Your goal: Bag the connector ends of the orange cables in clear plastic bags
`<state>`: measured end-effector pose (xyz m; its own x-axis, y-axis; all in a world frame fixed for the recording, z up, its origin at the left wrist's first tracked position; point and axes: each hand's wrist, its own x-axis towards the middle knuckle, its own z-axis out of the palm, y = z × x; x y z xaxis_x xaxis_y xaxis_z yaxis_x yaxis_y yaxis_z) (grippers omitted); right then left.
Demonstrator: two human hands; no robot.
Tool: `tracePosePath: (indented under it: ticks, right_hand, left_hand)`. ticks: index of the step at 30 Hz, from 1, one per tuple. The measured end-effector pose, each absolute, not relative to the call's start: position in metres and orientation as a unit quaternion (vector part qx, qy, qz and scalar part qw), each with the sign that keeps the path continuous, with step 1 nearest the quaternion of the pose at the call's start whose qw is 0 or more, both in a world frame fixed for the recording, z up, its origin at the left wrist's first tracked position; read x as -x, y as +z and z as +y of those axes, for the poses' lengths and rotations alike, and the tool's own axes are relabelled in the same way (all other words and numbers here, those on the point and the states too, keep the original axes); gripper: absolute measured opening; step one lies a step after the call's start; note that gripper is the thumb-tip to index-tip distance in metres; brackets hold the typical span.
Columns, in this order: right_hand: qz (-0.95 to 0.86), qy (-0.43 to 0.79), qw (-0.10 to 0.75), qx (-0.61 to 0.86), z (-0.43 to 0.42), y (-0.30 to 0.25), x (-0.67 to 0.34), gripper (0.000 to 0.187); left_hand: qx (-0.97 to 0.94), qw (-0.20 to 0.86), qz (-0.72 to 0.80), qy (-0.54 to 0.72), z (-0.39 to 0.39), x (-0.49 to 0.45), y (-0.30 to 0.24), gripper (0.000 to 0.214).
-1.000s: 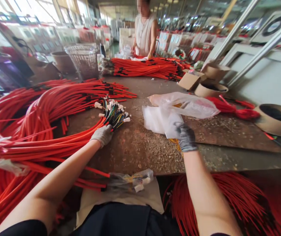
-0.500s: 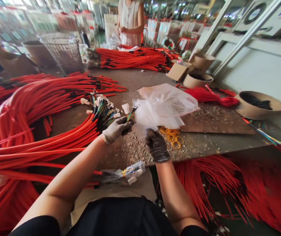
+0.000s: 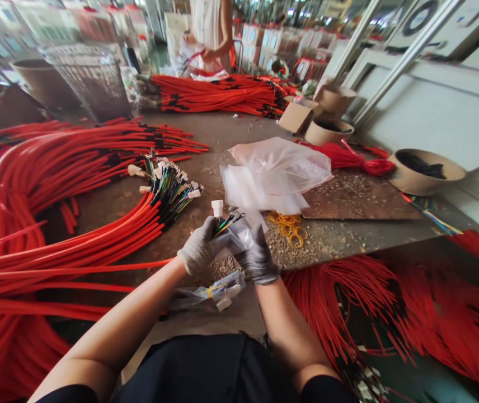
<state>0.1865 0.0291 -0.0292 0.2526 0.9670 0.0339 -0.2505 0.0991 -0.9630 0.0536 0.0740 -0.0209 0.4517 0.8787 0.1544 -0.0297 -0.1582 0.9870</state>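
Note:
My gloved left hand (image 3: 198, 245) is closed around the end of a red cable, whose thin coloured wires (image 3: 224, 225) stick up with a white connector (image 3: 217, 208) and ring terminals. Close beside it, my gloved right hand (image 3: 258, 258) grips a small clear plastic bag (image 3: 239, 235), held against those wires. Behind my hands lies a stack of clear bags (image 3: 275, 176). Yellow rubber bands (image 3: 289, 228) are heaped right of my right hand. Nearer my body rests a cable end wrapped in a bag (image 3: 214, 291) with a yellow band around it.
Bundled red cables (image 3: 109, 229) with exposed terminals cover the left of the table. More red cables (image 3: 218, 94) lie at the back, where a person (image 3: 208, 33) stands. A cardboard tub (image 3: 426, 170) is at right; red cables (image 3: 348, 302) hang below the table edge.
My right hand has drawn a small bag off the stack and brought it left to the wires. My left hand has come nearer with the cable end. The view has shifted slightly.

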Motion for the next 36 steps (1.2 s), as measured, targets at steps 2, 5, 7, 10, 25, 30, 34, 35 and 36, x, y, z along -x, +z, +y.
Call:
tracePosePath:
  ticks: [2, 5, 7, 10, 25, 30, 34, 35, 36]
  right_hand:
    - [-0.282, 0.512, 0.696, 0.418, 0.035, -0.026, -0.184, 0.047]
    - [-0.117, 0.524, 0.78, 0.321, 0.035, -0.017, -0.202, 0.03]
    - [-0.077, 0.508, 0.807, 0.292, 0.032, -0.009, -0.218, 0.022]
    - [-0.094, 0.508, 0.804, 0.293, 0.028, 0.002, -0.219, 0.024]
    - [-0.445, 0.339, 0.516, 0.649, 0.038, -0.041, -0.222, 0.065]
    - [-0.476, 0.462, 0.47, 0.583, 0.032, -0.034, -0.215, 0.045]
    - [-0.48, 0.502, 0.467, 0.547, 0.034, -0.036, -0.212, 0.039]
    - [-0.469, 0.491, 0.477, 0.558, 0.036, -0.039, -0.212, 0.039]
    - [-0.458, 0.473, 0.487, 0.574, 0.036, -0.041, -0.212, 0.04]
  left_hand:
    - [-0.65, 0.534, 0.353, 0.409, 0.074, -0.051, -0.028, 0.039]
    - [-0.681, 0.469, 0.389, 0.405, 0.069, -0.045, -0.032, 0.041]
    - [-0.715, 0.426, 0.405, 0.38, 0.065, -0.045, -0.029, 0.035]
    - [-0.761, 0.387, 0.419, 0.309, 0.063, -0.051, -0.024, 0.031]
    - [-0.516, 0.665, 0.454, 0.292, 0.067, -0.022, -0.054, 0.083]
    - [-0.545, 0.638, 0.44, 0.32, 0.07, -0.028, -0.057, 0.081]
    - [-0.548, 0.634, 0.426, 0.342, 0.069, -0.027, -0.049, 0.072]
    - [-0.539, 0.65, 0.417, 0.336, 0.069, -0.027, -0.046, 0.07]
    - [-0.527, 0.671, 0.409, 0.325, 0.068, -0.027, -0.043, 0.071]
